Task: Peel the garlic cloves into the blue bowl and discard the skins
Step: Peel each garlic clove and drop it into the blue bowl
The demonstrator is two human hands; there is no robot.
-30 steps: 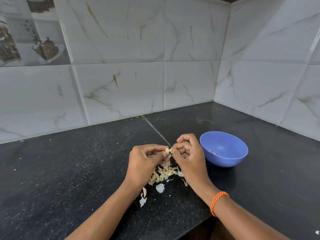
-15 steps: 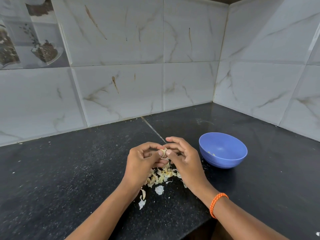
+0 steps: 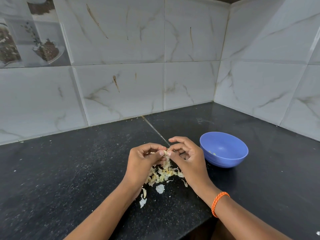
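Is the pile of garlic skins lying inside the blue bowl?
No, the garlic skins lie on the black counter, left of the blue bowl.

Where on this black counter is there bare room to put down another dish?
Bare black stone counter stretches left of the left hand, and between the blue plastic bowl and corner tiles. Crowded: the garlic skin pile under both hands.

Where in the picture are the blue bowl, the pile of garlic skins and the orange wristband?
blue bowl (image 3: 225,161): head view, on its outer front wall.
pile of garlic skins (image 3: 163,174): head view, middle of the heap on the counter.
orange wristband (image 3: 218,200): head view, on the braid at the right wrist.
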